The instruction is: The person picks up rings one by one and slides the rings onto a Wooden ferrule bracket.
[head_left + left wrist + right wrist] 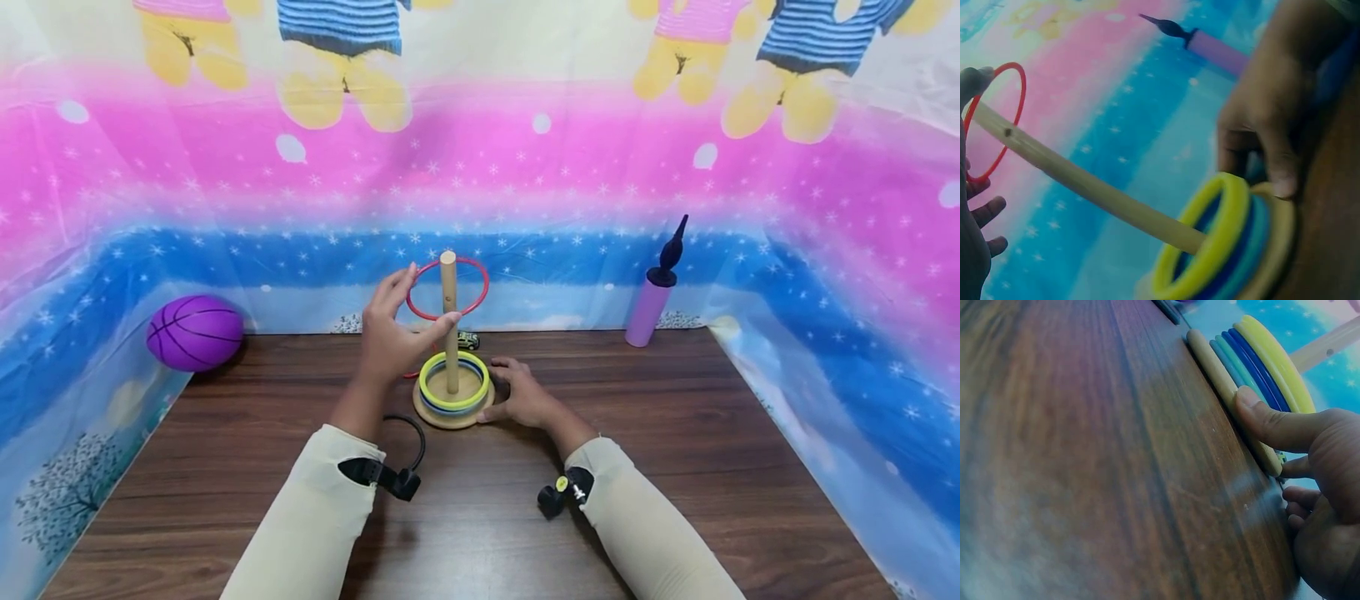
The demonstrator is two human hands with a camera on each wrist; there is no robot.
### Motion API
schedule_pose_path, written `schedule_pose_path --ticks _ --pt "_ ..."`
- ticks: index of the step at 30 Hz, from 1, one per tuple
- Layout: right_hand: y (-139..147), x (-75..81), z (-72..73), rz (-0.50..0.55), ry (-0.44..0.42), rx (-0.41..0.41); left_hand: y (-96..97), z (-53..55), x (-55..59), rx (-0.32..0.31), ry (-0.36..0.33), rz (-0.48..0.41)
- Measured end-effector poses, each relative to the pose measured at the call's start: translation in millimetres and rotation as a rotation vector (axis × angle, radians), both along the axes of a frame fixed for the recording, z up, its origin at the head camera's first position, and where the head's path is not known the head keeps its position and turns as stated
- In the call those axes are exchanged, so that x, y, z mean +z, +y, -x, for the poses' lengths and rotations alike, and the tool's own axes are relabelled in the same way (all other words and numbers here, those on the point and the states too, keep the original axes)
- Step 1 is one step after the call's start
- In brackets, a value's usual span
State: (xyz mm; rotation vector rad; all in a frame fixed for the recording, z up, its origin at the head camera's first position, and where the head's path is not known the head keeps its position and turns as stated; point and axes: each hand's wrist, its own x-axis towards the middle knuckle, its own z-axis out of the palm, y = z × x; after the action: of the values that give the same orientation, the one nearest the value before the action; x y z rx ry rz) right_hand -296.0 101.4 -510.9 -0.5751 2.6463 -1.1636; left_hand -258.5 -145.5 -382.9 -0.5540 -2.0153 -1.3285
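My left hand holds a thin red ring between thumb and fingers. The ring encircles the upper part of an upright wooden peg, well above the base. Around the foot of the peg lie stacked rings: a yellow ring on top, with a dark blue ring and teal rings below. They rest on the round wooden base. My right hand grips the base's right side, its thumb on the edge and fingers toward the far side.
A small toy car sits behind the peg, with a bit of something red left of the base. A purple ball is at the back left. A purple hand pump stands at the back right, before the printed cloth.
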Motion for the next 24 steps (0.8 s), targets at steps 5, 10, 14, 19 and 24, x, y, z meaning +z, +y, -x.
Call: schedule_pose_path --ticks 5,10,14,19,24 --pt "0 -0.3 0.0 0.000 0.003 0.000 5.1 -1.2 -25.0 -0.019 -0.049 -0.041" --pt "0 1.2 -0.3 0.005 0.006 0.010 6.1 -4.4 -46.6 -0.016 -0.112 0.011" --pt "-1 1.1 -0.9 0.005 0.008 0.014 3.8 -8.9 -62.3 -0.034 -0.139 0.065" --pt "-1 0.8 -2.2 0.012 0.000 0.013 -0.6 -13.8 -76.2 -0.033 -0.199 0.093" --pt "0 1.2 -1.2 0.013 0.006 0.013 -5.7 -15.7 -86.3 -0.024 -0.244 0.116"
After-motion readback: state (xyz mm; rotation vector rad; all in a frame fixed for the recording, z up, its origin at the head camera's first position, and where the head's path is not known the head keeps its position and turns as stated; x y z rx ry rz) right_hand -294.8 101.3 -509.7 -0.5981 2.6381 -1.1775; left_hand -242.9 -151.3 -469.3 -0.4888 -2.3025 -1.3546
